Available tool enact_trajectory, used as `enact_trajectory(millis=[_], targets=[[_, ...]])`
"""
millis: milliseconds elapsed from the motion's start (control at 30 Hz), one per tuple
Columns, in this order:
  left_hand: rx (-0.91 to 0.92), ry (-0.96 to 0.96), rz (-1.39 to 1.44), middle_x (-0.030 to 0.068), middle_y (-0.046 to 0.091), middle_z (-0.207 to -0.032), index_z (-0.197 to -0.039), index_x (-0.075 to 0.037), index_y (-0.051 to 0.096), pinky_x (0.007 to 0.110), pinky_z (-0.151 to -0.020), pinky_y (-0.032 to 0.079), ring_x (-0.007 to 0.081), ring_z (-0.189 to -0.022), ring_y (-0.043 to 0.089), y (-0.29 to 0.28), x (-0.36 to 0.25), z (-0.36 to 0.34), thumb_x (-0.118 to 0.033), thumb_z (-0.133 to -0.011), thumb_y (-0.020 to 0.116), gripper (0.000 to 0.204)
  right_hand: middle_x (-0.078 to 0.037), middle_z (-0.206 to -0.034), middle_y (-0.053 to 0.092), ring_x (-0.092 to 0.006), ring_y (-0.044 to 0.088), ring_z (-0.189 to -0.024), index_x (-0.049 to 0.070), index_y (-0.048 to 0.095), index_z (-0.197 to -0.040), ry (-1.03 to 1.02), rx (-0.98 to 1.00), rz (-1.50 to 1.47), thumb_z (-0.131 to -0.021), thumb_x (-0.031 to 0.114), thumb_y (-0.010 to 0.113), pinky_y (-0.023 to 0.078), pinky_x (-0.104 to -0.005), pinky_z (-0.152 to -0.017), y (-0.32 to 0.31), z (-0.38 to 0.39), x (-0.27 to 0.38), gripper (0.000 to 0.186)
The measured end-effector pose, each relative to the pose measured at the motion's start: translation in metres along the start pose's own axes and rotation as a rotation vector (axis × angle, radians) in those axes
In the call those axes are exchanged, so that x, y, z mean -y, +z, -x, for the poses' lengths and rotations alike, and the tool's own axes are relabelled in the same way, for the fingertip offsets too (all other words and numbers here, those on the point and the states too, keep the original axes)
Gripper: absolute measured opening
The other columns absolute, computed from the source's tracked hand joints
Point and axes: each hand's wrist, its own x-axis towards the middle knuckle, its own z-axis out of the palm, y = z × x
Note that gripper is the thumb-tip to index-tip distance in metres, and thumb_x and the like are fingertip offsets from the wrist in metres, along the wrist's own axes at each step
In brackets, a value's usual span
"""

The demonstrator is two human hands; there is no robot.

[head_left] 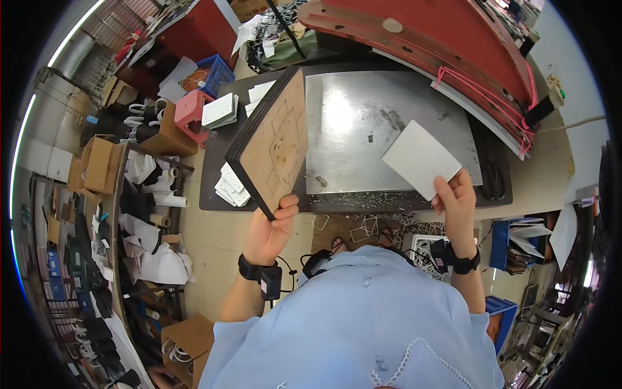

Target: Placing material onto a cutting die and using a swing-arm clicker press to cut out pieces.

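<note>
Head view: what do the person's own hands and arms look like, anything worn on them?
The left hand and right hand are ungloved. Each wrist wears a black strap with a boxy black module, the left strap and right strap. A thin black cable curves beside the left one. The sleeves are short, light blue.

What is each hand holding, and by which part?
The left hand holds the wooden board near its bottom corner; the right hand holds the white rectangular sheet by its lower-right edge.
</note>
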Motion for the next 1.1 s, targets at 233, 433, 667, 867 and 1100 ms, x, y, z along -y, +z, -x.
enact_trajectory(millis=[233,433,667,867,1100], targets=[[0.033,-0.042,0.008,0.0054,0.042,-0.090,-0.113,0.003,0.045,0.016,-0.051,0.043,0.0085,-0.069,0.042,-0.006,-0.003,0.005,-0.008,-0.102,0.042,0.015,-0.007,-0.086,0.065,-0.0145,0.061,-0.064,0.002,0.056,-0.126,-0.402,0.146,0.396,-0.096,0.008,0.060,0.048,-0.0276,-0.058,0.081,0.001,0.013,0.031],[-0.194,0.092,-0.077,0.0063,0.042,-0.088,-0.108,0.002,0.044,0.017,-0.048,0.042,0.0090,-0.065,0.042,-0.006,-0.008,0.011,-0.012,-0.104,0.039,0.016,-0.009,-0.093,0.069,-0.0257,0.063,-0.073,0.012,0.061,-0.132,-1.043,0.608,0.645,-0.079,0.000,0.062,0.052,-0.0343,-0.065,0.109,0.006,0.024,0.054],[0.056,-0.081,0.190,0.0054,0.040,-0.083,-0.108,0.003,0.043,0.018,-0.043,0.040,0.0084,-0.058,0.040,-0.013,-0.012,0.014,-0.016,-0.106,0.038,0.020,-0.011,-0.091,0.069,-0.0255,0.062,-0.072,0.012,0.063,-0.129,-0.759,0.178,0.632,-0.079,-0.002,0.058,0.052,-0.0329,-0.063,0.105,-0.016,0.031,0.051],[-0.147,0.099,0.136,0.0059,0.040,-0.083,-0.103,0.003,0.043,0.019,-0.041,0.038,0.0103,-0.057,0.040,-0.011,-0.013,0.018,-0.015,-0.106,0.038,0.020,-0.009,-0.098,0.069,-0.0233,0.063,-0.074,0.014,0.058,-0.134,-1.094,0.753,0.704,-0.081,0.003,0.058,0.052,-0.0348,-0.066,0.105,-0.001,0.018,0.054],[0.052,0.018,0.108,0.0062,0.038,-0.081,-0.109,0.004,0.043,0.020,-0.042,0.036,0.0104,-0.057,0.039,-0.010,-0.017,0.014,-0.012,-0.105,0.036,0.018,-0.013,-0.081,0.065,-0.0320,0.063,-0.074,0.013,0.062,-0.127,-0.751,-0.004,1.072,-0.090,0.007,0.054,0.051,-0.0424,-0.066,0.033,-0.104,-0.022,0.038]])
